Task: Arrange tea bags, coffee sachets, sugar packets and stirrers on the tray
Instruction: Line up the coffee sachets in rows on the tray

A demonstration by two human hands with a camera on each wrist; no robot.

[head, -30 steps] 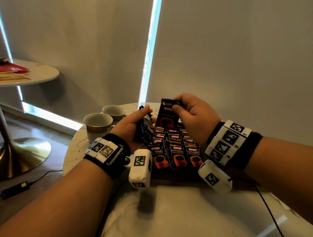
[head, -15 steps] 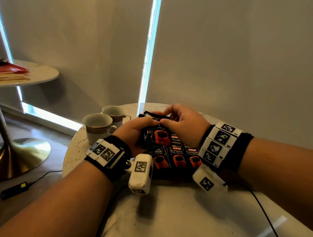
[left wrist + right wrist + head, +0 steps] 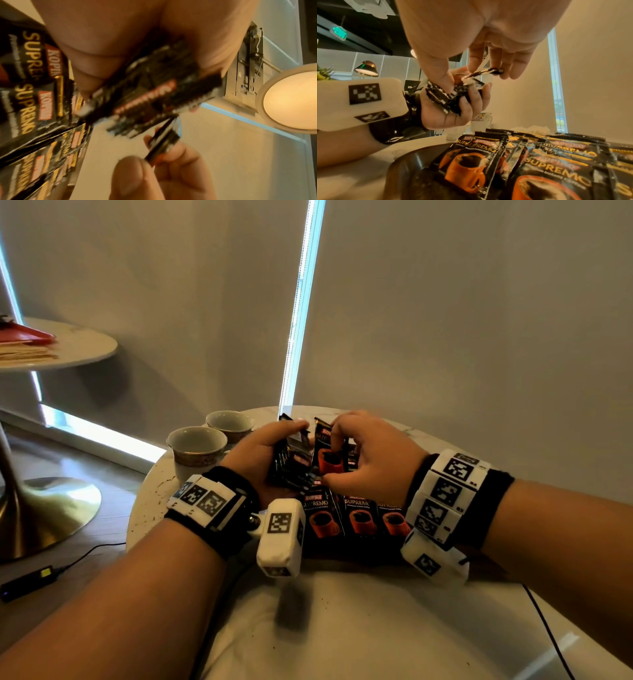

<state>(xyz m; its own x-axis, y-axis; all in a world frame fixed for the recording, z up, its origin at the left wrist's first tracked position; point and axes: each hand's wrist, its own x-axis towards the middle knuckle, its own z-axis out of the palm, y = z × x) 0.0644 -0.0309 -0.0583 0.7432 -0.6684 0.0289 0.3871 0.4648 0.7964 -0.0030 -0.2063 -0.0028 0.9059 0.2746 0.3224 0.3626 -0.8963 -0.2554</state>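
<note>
Black coffee sachets with orange cups lie in overlapping rows (image 3: pixel 358 517) on a dark round tray (image 3: pixel 406 161) on the white table. My left hand (image 3: pixel 263 455) grips a stack of sachets (image 3: pixel 291 463) just above the tray's far left part; the stack (image 3: pixel 447 94) shows edge-on in the right wrist view. My right hand (image 3: pixel 370 457) pinches a single sachet (image 3: pixel 329 450) between thumb and fingers, right beside that stack. The same pinched sachet (image 3: pixel 163 140) shows blurred in the left wrist view. No tea bags, sugar packets or stirrers are in view.
Two empty teacups (image 3: pixel 197 446) (image 3: pixel 230 423) stand at the table's far left, close to my left hand. A mug (image 3: pixel 481 121) shows behind the tray. A second round table (image 3: pixel 78 344) with red and tan items stands far left. A black cable (image 3: pixel 548 631) crosses the table's right side.
My right hand laid its earlier sachet down among the rows by the left hand, and now holds a single sachet up beside the stack. My left hand kept its stack and stayed nearly still.
</note>
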